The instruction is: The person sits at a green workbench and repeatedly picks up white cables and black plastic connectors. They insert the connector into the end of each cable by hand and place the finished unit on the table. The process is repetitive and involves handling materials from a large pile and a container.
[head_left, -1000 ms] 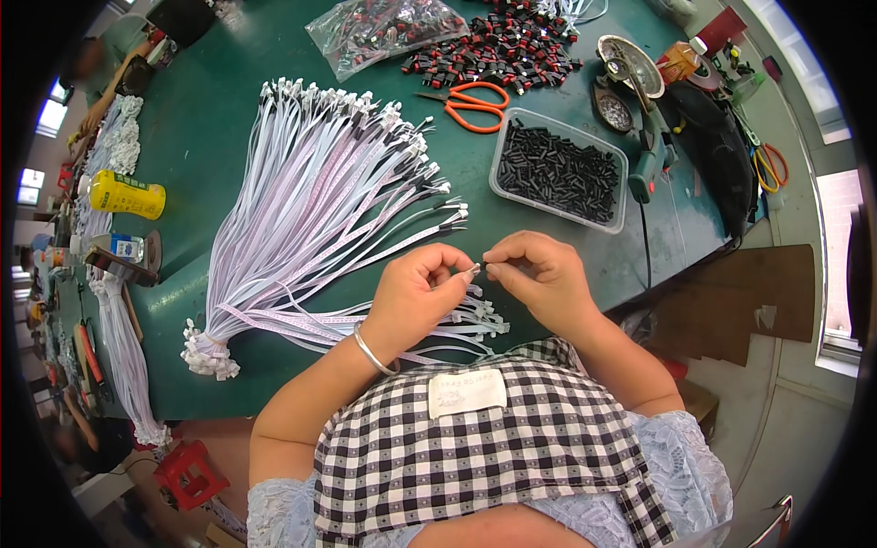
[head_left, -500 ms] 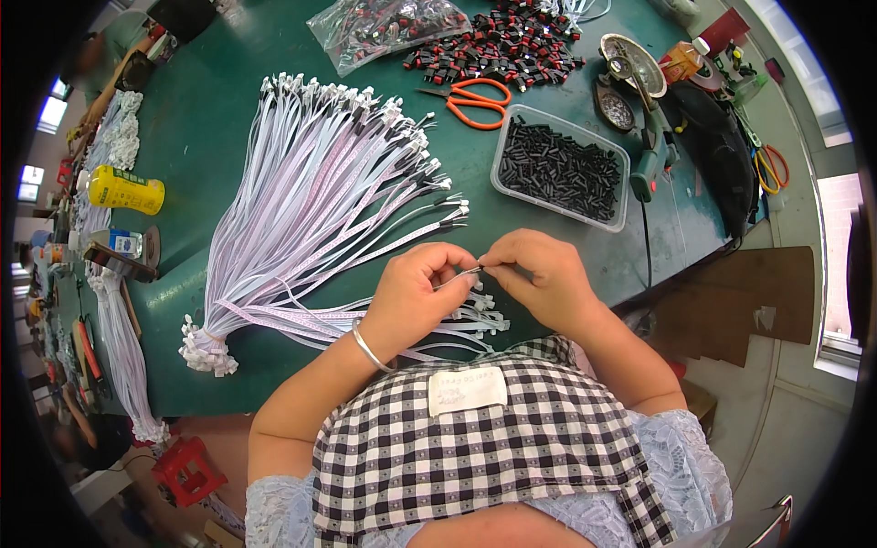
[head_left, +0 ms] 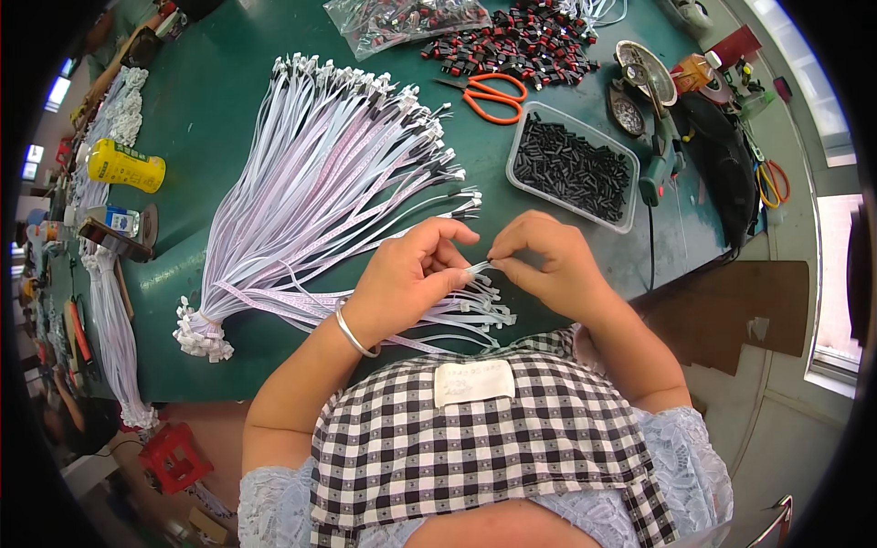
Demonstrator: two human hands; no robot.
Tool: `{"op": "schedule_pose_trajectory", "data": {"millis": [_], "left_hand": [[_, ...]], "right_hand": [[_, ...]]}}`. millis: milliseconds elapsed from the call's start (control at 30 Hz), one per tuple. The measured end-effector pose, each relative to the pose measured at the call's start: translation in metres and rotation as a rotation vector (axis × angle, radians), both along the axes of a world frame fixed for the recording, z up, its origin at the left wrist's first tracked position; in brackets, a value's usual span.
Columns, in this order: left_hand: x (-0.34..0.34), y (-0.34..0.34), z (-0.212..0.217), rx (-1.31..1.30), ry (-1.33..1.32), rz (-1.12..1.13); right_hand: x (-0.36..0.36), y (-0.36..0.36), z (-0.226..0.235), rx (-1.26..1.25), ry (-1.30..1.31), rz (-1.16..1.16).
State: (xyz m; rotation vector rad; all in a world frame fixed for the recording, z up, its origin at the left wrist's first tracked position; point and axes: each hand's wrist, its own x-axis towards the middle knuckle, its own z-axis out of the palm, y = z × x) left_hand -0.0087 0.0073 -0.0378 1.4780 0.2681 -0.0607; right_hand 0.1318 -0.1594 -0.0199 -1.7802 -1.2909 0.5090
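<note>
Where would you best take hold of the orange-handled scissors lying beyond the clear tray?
Probably by the orange loops of the orange-handled scissors, coming from above on the tray side. They lie flat and closed on the green table, blades pointing left toward the white cable bundle, loops clear of the clear tray.

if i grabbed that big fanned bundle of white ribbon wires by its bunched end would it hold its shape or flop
Probably flop: the wire bundle is many thin flat strands that already curve and splay loosely over the green table. It looks light for its spread. The strands seem gathered only at the lower-left end, so the free tips would likely droop and tangle.
</note>
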Motion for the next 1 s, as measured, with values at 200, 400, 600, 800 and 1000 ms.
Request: {"op": "schedule_pose_trajectory", "data": {"millis": [200, 400, 600, 800, 1000], "left_hand": [[0.001, -0.009, 0.000, 0.264, -0.129, 0.064], [0.002, -0.011, 0.003, 0.277, -0.105, 0.124], [0.017, -0.007, 0.003, 0.650, -0.300, 0.206], [0.052, 0.020, -0.012, 1.215, -0.470, 0.172], [0.071, 0.036, -0.024, 1.184, -0.430, 0.146]], "right_hand": [[-0.018, -0.003, -0.016, -0.066, 0.704, -0.248], [-0.020, 0.003, -0.002, -0.079, 0.193, -0.155], [-0.011, 0.014, -0.005, 0.107, -0.147, -0.117], [0.055, -0.001, 0.030, -0.067, -0.634, -0.185], [0.092, -0.018, 0.016, -0.407, -0.829, -0.153]]}}
